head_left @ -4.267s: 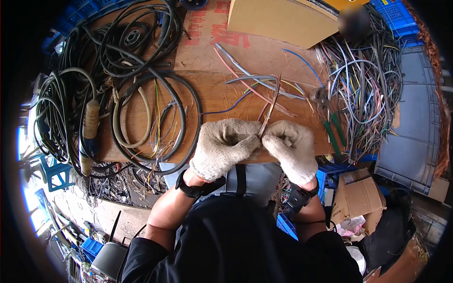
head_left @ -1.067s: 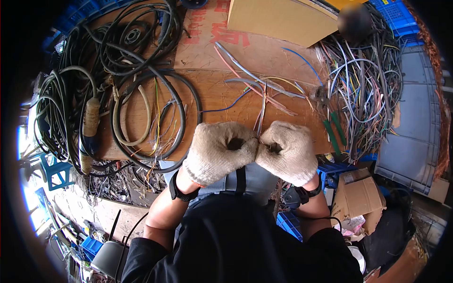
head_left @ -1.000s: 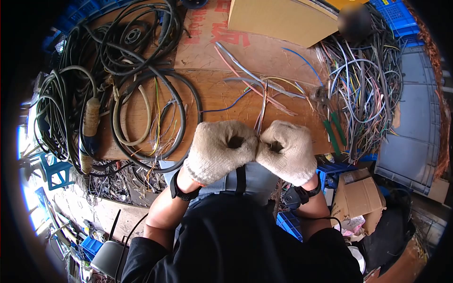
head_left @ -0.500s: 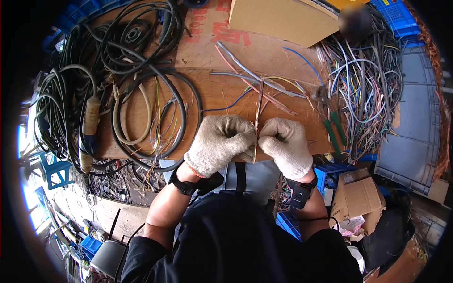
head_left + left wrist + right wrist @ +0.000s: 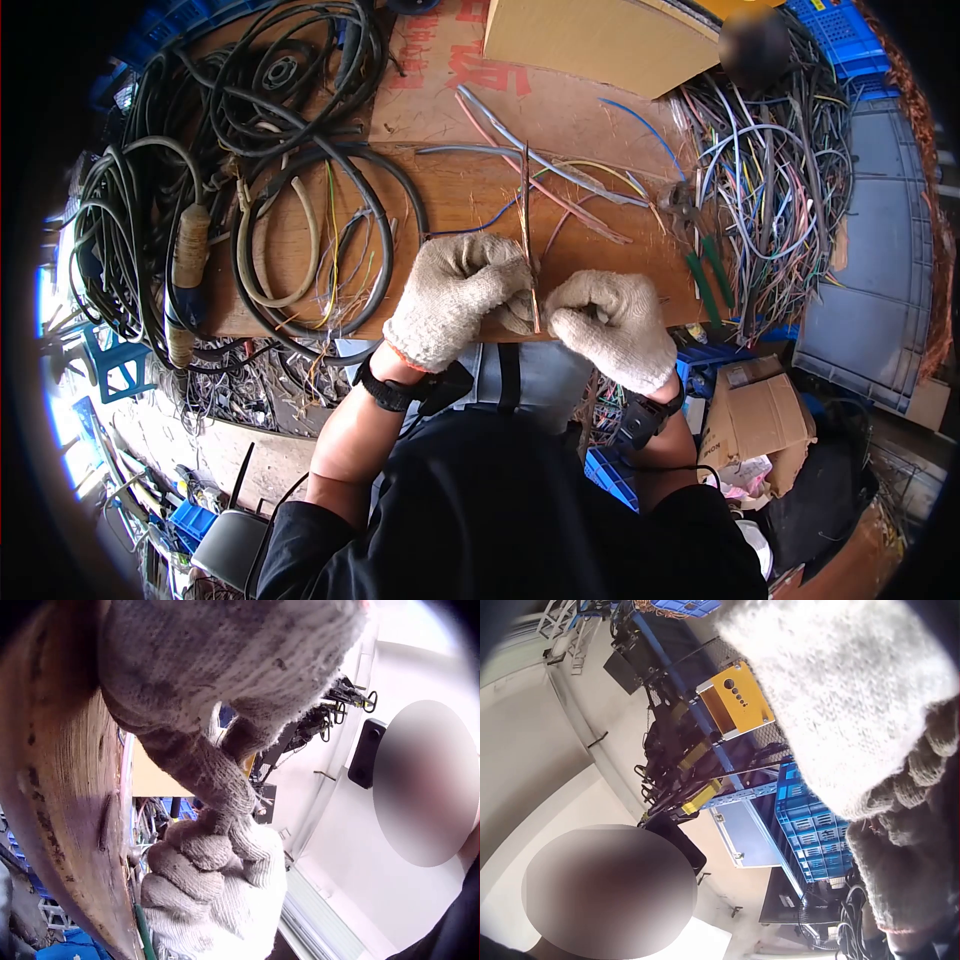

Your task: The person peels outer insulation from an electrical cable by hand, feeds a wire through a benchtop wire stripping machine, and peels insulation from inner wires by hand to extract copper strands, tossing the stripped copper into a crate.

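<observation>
In the head view my gloved left hand [image 5: 460, 298] pinches a thin copper wire [image 5: 526, 205] between thumb and fingers. The wire stands nearly upright in this view, its lower end jutting below the fingertips. At its top a grey strip of insulation [image 5: 465, 150] runs off to the left. My gloved right hand [image 5: 612, 325] is just right of the wire's lower end, fingers curled, with nothing visible between them. The left wrist view shows the right glove [image 5: 202, 892] with its fingertips right at the left hand's. Most of the right hand's inner side is hidden.
Pink and grey wires [image 5: 540, 165] lie crossed on the wooden table [image 5: 450, 205]. Green-handled pliers [image 5: 712, 275] rest at its right edge beside a heap of cut wires [image 5: 770, 190]. Black cable coils [image 5: 290, 100] fill the left. A cardboard box [image 5: 755, 420] stands low right.
The hands, touching a second ago, have parted slightly, the left moving left and up. The copper wire has swung from leaning right to nearly upright. The grey strip has shifted left with it.
</observation>
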Demonstrator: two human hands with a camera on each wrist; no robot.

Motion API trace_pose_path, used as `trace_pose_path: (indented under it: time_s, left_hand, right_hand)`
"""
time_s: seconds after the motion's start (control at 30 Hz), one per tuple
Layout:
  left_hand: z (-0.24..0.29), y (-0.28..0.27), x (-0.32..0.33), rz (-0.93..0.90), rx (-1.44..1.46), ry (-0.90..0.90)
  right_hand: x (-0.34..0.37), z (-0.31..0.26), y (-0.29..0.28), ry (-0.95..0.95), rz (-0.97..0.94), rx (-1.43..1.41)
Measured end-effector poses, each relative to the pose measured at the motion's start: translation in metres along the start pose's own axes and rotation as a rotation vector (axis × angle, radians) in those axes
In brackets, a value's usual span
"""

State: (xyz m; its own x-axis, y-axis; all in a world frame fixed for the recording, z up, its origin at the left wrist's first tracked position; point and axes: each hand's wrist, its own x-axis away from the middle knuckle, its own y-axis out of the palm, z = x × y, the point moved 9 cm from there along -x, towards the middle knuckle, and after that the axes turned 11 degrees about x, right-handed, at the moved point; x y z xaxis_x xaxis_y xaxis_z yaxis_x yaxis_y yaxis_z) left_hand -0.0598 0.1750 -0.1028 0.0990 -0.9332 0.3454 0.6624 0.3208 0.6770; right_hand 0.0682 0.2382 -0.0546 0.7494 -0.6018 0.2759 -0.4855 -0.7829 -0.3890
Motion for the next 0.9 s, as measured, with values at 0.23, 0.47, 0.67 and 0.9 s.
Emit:
trace_pose_path:
  time_s: [0.23,0.47,0.67,0.9]
  left_hand:
    - [0.002,-0.001,0.000,0.022,0.034,0.028]
    - [0.000,-0.001,0.001,-0.022,-0.084,0.039]
    - [0.002,0.003,0.002,-0.023,-0.152,0.062]
    - [0.000,0.005,0.005,-0.002,-0.186,-0.040]
  right_hand:
    - [0.003,-0.009,0.005,-0.120,-0.026,0.090]
    - [0.003,-0.003,0.005,-0.082,-0.004,0.077]
    - [0.002,0.001,0.006,-0.039,-0.020,0.036]
    - [0.003,-0.002,0.005,-0.112,0.032,0.199]
